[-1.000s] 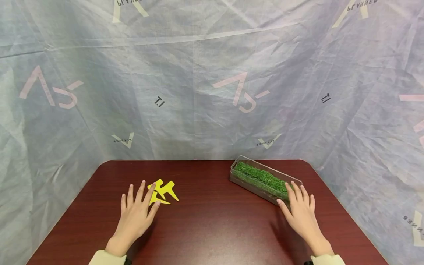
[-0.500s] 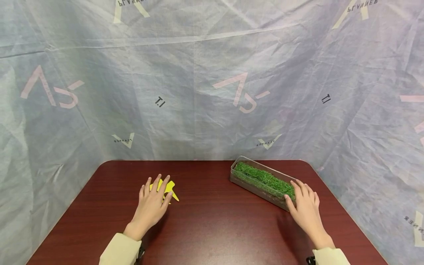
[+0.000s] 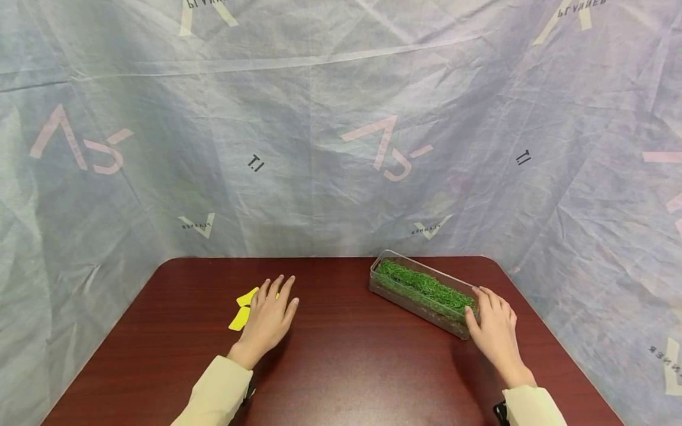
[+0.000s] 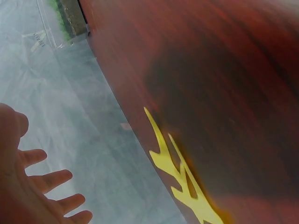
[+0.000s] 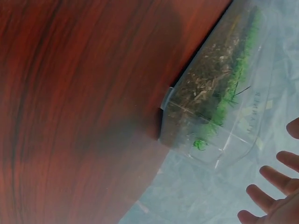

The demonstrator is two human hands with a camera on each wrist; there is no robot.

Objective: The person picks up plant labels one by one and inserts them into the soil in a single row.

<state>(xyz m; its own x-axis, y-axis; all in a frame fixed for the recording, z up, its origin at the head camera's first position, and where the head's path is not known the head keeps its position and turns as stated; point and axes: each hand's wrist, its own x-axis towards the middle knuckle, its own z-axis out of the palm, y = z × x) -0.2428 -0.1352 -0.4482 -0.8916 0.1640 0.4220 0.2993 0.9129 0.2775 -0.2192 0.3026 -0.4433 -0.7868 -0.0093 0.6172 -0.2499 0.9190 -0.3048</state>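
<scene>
Several yellow T-shaped plant labels [image 3: 240, 318] lie flat on the table at the left, partly covered by my left hand [image 3: 268, 319] in the head view. That hand hovers above them with fingers spread and holds nothing. In the left wrist view, the pointed stems of the labels [image 4: 188, 179] show apart from the fingers. At the right stands a long clear plastic box [image 3: 412, 307] with brown material and green grass [image 3: 426, 288] inside. My right hand [image 3: 494, 337] is at its near right end, fingers extended. The right wrist view shows a gap between fingertips and box [image 5: 201, 100].
The dark red wooden table [image 3: 341, 367] has rounded far corners. A grey printed cloth [image 3: 319, 148] hangs behind it and along both sides. The box stands at a slant near the table's far right. Light sleeves and dark wrist straps show on both arms.
My left hand has moved to the right and forward across the labels, uncovering those at the left. My right hand has shifted slightly right at the box's end. The box has stayed put.
</scene>
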